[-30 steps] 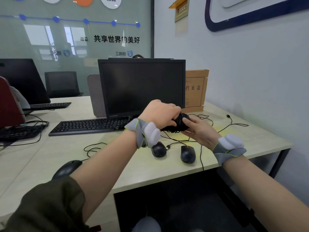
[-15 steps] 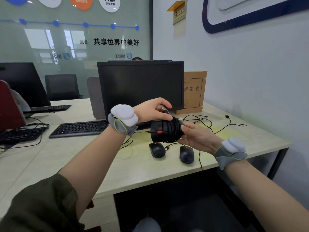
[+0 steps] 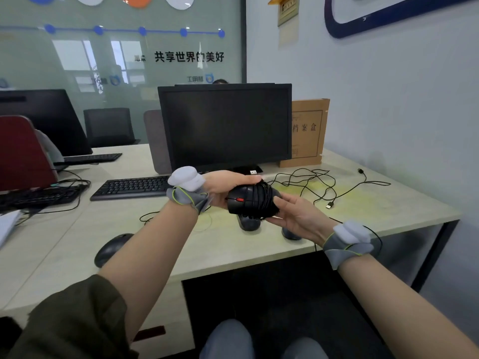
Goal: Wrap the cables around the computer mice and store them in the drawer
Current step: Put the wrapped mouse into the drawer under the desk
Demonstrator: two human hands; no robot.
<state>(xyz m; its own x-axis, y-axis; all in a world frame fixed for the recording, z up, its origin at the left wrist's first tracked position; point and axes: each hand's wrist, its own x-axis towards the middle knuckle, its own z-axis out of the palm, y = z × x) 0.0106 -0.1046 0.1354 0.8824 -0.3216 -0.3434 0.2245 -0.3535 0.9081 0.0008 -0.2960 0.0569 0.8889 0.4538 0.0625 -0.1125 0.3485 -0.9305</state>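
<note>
Both hands have drawn nearer the table's front edge since a moment ago, carrying the mouse [image 3: 245, 200] lower, in front of the monitor [image 3: 225, 128]. Left hand [image 3: 228, 186] curls over its smooth black shell; right hand [image 3: 298, 216] cups it from below with fingers around it. Thin cable [image 3: 261, 200] rings its rounded body in tight coils. Loose wires [image 3: 311, 182] sprawl on the pale matte table [image 3: 388, 203] right of the monitor. Two more mice [image 3: 248, 224] sit beneath the held one.
</note>
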